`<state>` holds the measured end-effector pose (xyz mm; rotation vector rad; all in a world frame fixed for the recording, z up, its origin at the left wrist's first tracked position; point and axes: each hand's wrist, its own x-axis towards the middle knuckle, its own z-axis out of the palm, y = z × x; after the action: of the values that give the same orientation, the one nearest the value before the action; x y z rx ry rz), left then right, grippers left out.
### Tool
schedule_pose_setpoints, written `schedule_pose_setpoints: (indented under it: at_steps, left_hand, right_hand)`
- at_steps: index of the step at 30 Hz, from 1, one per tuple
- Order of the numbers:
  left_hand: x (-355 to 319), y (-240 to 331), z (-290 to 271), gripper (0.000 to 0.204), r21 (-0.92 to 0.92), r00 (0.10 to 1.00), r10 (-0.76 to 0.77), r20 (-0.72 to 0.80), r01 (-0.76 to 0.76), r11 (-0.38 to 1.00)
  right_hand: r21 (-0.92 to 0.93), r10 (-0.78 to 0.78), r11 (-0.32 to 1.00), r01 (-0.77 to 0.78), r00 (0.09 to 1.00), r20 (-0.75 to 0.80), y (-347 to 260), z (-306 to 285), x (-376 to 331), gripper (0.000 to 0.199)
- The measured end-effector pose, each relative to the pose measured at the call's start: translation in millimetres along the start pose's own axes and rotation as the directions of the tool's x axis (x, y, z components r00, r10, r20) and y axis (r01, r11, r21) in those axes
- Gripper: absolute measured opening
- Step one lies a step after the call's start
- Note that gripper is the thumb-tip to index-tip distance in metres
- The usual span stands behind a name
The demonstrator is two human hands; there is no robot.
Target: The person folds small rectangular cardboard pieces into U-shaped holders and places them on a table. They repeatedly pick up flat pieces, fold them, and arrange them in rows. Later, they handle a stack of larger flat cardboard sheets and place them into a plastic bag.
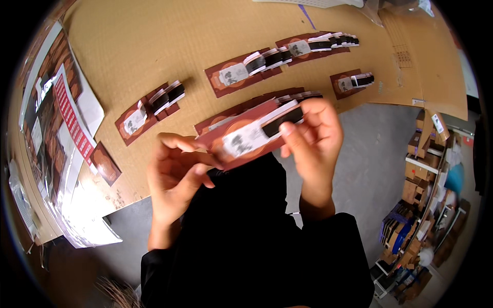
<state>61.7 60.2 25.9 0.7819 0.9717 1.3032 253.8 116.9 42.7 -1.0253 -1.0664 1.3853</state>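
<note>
A reddish-brown printed card [246,142] with a white picture panel and a black strip is up in front of my body, tilted with its right end higher. My right hand [318,136] pinches its right end, thumb on the black strip and fingers behind. At the lower left corner, the curled fingers of my left hand [177,172] grip the card. Just behind it, partly hidden, a row of overlapping similar cards [298,95] lies at the table's near edge. To the left lies another small group of cards [136,120] with black strips.
More overlapping card rows [236,74], [308,47] lie farther back on the tan table [133,41], and a smaller group [349,83] at right. Large glossy printed sheets [49,133] and a single brown card [106,164] are at left. Shelves with boxes [418,177] stand at right.
</note>
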Motion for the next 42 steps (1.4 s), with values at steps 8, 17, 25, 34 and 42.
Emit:
schedule_pose_setpoints:
  at_steps: [8, 17, 25, 34, 42]
  left_hand:
    - [-19, 14, -86, 0.019, 0.395, 0.853, 0.333, -0.403, -0.166, 0.904]
    - [-75, -2, -149, 0.011, 0.591, 0.511, 0.458, -0.728, 0.128, 0.796]
    - [-63, -9, -139, 0.007, 0.757, 0.530, 0.574, -0.624, 0.227, 0.612]
    - [-61, -14, -145, 0.006, 0.749, 0.537, 0.568, -0.623, 0.201, 0.631]
    - [-61, -13, -143, 0.006, 0.744, 0.541, 0.559, -0.628, 0.206, 0.636]
  right_hand:
    - [-0.189, -0.165, 0.976, 0.108, 0.933, -0.319, -15, -124, 90, 0.022]
    - [-0.412, -0.116, 0.911, -0.004, 0.958, -0.264, 22, -118, 129, 0.029]
    - [-0.516, -0.159, 0.856, -0.005, 0.949, -0.272, 29, -110, 133, 0.028]
    - [-0.465, -0.158, 0.885, -0.010, 0.933, -0.322, 38, -111, 134, 0.027]
    - [-0.599, -0.330, 0.796, 0.084, 0.891, -0.313, 41, -117, 138, 0.021]
